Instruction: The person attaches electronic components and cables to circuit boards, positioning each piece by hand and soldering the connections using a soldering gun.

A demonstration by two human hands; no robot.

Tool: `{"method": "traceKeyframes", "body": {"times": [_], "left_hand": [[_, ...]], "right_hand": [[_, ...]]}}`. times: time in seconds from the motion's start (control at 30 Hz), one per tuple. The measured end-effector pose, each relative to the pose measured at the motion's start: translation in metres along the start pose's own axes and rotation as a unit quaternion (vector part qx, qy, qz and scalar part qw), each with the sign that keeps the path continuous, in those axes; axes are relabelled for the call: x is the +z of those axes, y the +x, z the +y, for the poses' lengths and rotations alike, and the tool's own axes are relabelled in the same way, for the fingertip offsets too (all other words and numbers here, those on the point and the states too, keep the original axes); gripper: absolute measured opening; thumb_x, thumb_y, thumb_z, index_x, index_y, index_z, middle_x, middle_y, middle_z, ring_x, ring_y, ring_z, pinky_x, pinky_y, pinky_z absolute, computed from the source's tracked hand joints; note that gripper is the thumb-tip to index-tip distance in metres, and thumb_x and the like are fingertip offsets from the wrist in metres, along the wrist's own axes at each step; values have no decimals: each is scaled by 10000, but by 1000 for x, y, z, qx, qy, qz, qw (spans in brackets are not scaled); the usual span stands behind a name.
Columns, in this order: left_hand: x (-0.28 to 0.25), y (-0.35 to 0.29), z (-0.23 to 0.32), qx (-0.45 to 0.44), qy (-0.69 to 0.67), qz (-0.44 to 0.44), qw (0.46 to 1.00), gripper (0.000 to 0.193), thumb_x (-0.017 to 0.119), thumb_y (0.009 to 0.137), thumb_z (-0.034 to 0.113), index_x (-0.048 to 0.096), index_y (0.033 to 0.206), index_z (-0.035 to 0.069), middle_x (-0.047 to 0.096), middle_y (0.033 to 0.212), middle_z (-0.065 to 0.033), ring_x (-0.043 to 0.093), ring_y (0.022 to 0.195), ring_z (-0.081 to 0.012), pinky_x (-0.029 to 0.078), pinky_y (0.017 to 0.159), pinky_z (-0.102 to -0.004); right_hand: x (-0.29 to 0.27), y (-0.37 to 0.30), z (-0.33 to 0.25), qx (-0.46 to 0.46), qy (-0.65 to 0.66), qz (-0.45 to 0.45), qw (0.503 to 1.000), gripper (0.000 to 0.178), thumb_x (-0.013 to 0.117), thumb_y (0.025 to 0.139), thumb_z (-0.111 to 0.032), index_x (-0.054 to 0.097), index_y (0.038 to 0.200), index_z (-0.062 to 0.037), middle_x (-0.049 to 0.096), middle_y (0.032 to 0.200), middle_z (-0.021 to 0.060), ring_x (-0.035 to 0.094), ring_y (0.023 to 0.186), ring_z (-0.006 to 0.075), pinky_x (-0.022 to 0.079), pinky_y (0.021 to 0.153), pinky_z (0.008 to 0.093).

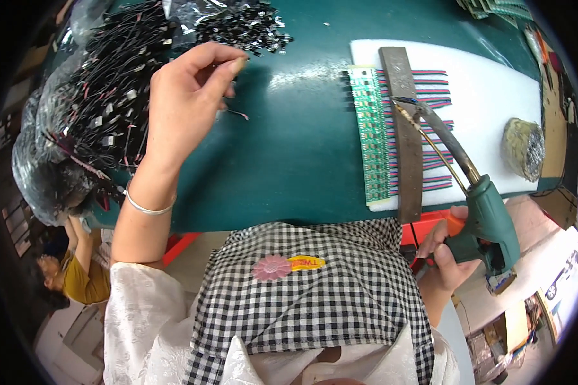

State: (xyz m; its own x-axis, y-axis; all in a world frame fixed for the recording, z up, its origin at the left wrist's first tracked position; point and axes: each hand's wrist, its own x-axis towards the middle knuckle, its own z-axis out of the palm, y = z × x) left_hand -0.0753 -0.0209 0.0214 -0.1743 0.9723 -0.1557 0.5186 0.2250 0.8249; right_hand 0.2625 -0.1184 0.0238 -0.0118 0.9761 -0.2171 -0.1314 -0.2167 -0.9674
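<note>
My left hand is raised over the left of the table, thumb and forefinger pinched together. A tiny dark bit shows at the fingertips, too small to name. Below the curled fingers a thin wire end sticks out; whether the hand holds it is hidden. My right hand grips a green soldering gun by its handle. Its metal tip reaches over a dark flat bar. The bar lies across rows of coloured wires beside a green circuit board strip, on a white foam sheet.
At the left lies a heap of black cables with plastic bags around it. Small black connectors are piled at the back. A yellowish wrapped lump sits on the foam's right side. Another person is beyond the table at the lower left.
</note>
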Motion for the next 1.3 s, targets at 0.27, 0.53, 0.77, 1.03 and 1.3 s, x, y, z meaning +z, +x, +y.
{"method": "traceKeyframes", "body": {"times": [0.27, 0.53, 0.77, 1.03, 1.3], "left_hand": [[-16, -16, -15, 82, 209, -17, 974, 128, 678, 693, 6, 650, 816, 22, 575, 750, -58, 531, 584, -145, 437, 553, -258], [-11, -14, -25, 146, 278, -4, 949, 101, 647, 729, 4, 575, 801, 4, 566, 763, -58, 558, 646, -175, 450, 590, -284], [12, -30, 10, 239, 63, -12, 969, 126, 620, 747, -1, 598, 869, 21, 602, 748, -101, 597, 656, -230, 476, 573, -292], [87, -66, 55, 430, -249, -93, 863, 172, 666, 705, 25, 648, 872, 67, 639, 895, -86, 597, 824, -258, 502, 674, -321], [100, -71, 57, 391, -308, -178, 849, 197, 684, 716, 75, 663, 902, 138, 556, 865, -12, 513, 792, -208, 414, 698, -299]], "right_hand": [[7, 4, -1, -26, -5, -25, 999, 578, 661, 726, -89, 362, 1183, 101, 457, 630, 76, 478, 453, 154, 433, 402, 256], [4, 1, 0, -38, 5, -51, 998, 580, 670, 716, -78, 363, 1176, 97, 466, 646, 84, 482, 456, 152, 441, 405, 259], [14, 4, -3, -29, 32, -36, 998, 585, 665, 714, -82, 360, 1183, 91, 461, 634, 79, 486, 461, 154, 436, 408, 251], [54, 10, -10, -35, 16, 27, 999, 660, 694, 682, -129, 353, 1208, 77, 556, 715, 110, 527, 564, 144, 445, 534, 221], [52, 16, -11, -5, 164, -43, 986, 615, 673, 678, 11, 355, 1202, 57, 567, 753, 117, 567, 681, 177, 478, 635, 281]]}}
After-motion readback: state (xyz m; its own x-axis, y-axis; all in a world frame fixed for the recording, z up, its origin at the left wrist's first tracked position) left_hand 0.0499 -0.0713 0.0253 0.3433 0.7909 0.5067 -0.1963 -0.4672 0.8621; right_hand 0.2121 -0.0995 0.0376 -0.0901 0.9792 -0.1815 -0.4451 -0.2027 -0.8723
